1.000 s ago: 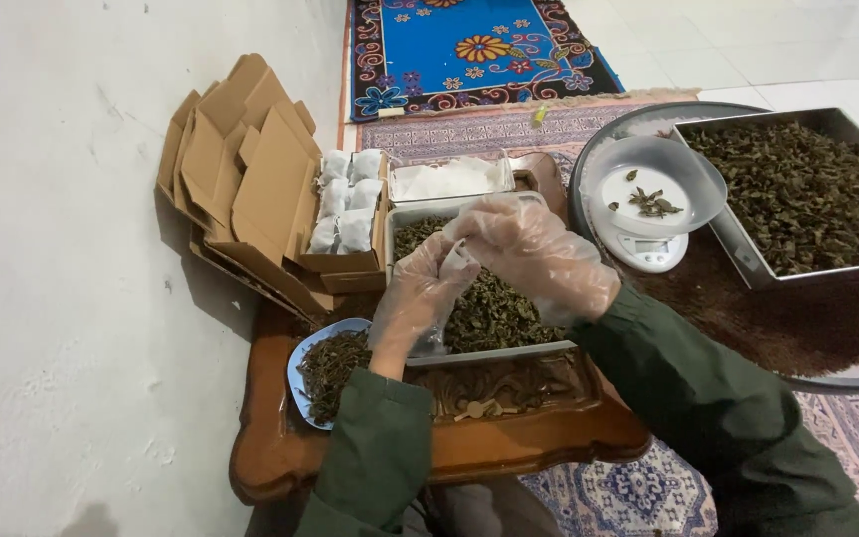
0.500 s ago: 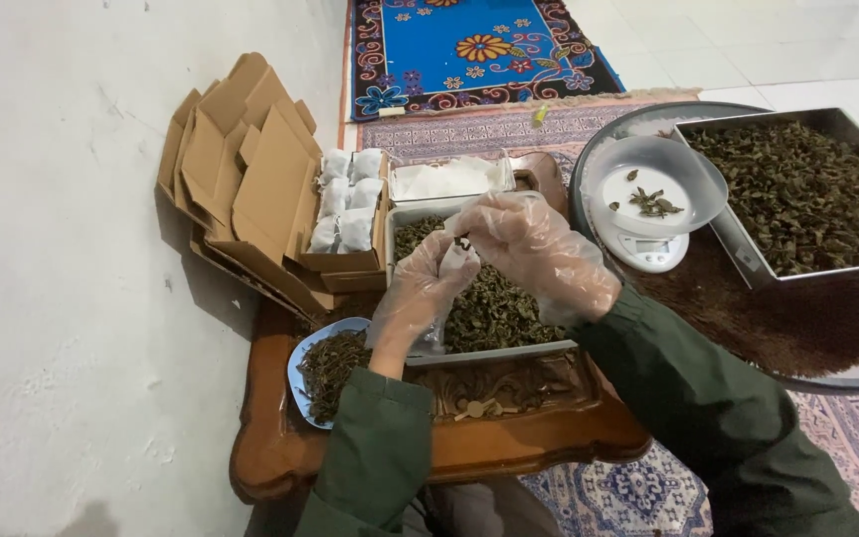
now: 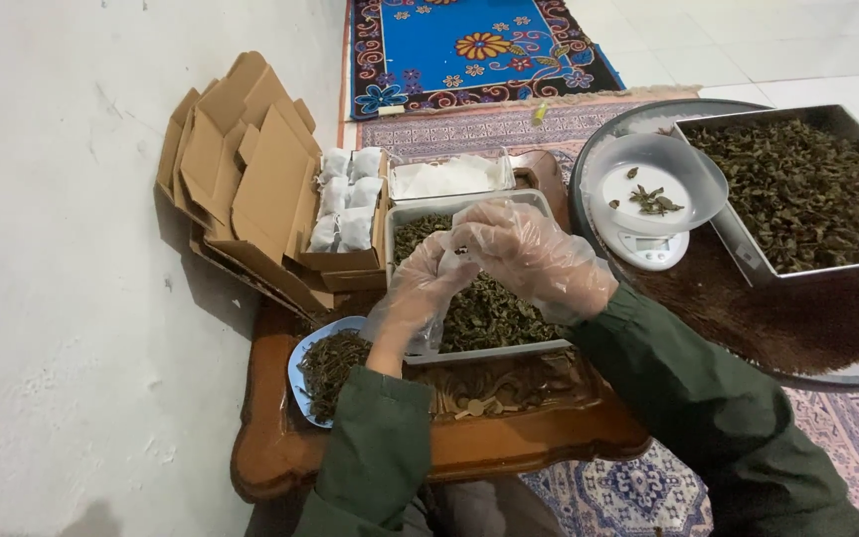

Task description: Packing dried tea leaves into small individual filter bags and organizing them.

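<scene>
Both gloved hands have shifted slightly toward twelve o'clock since a second ago, and the pinch of leaf now sits right at the mouth of the pouch. A person in dark green sleeves and clear plastic gloves works over a carved wooden table. Their left hand is closed around a small white pouch, held upright above a metal tray of dried leaves. Their right hand has its fingertips pinched together on a few dark leaves, touching the pouch's opening. At nine o'clock of the hands, an open cardboard box holds filled white pouches. At seven o'clock sits a blue plate of stems. At two o'clock, a white kitchen scale carries a clear bowl, with a larger tray of leaves beyond. As a judgement, loose gloves could fumble the pinch, scattering leaves outside the narrow opening, or the soft pouch could collapse shut
</scene>
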